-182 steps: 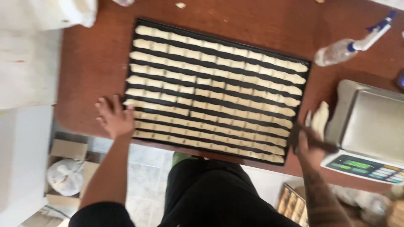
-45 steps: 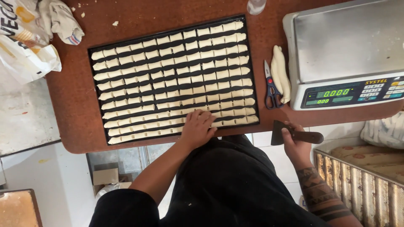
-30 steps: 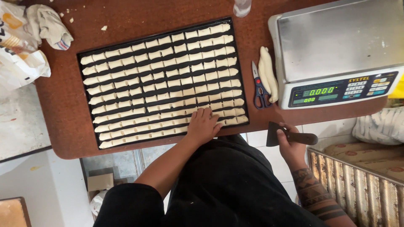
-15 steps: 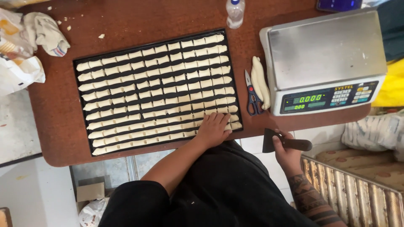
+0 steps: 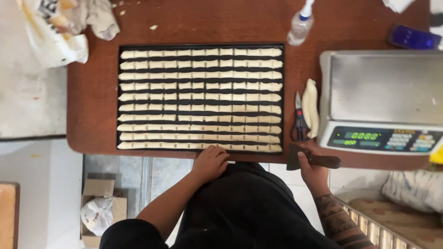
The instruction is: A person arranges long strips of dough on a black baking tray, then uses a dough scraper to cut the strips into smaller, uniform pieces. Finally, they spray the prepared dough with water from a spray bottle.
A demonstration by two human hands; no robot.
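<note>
The right hand [image 5: 313, 169] is closed around a dough scraper [image 5: 314, 161] at the table edge [image 5: 92, 138], lower right of centre. The left hand [image 5: 210, 162] rests with curled fingers on the near rim of the black tray [image 5: 200, 151], gripping nothing as far as I can tell. The tray lies mid-frame, filled with neat rows of pale dough sticks [image 5: 200, 97]. Since it sits close to the edge, a careless tug could tip it or crowd the soft rows together.

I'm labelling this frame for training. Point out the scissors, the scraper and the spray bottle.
scissors [image 5: 300, 127]: head view, pivot.
scraper [image 5: 323, 161]: head view, dark handle.
spray bottle [image 5: 300, 26]: head view, clear body.
</note>
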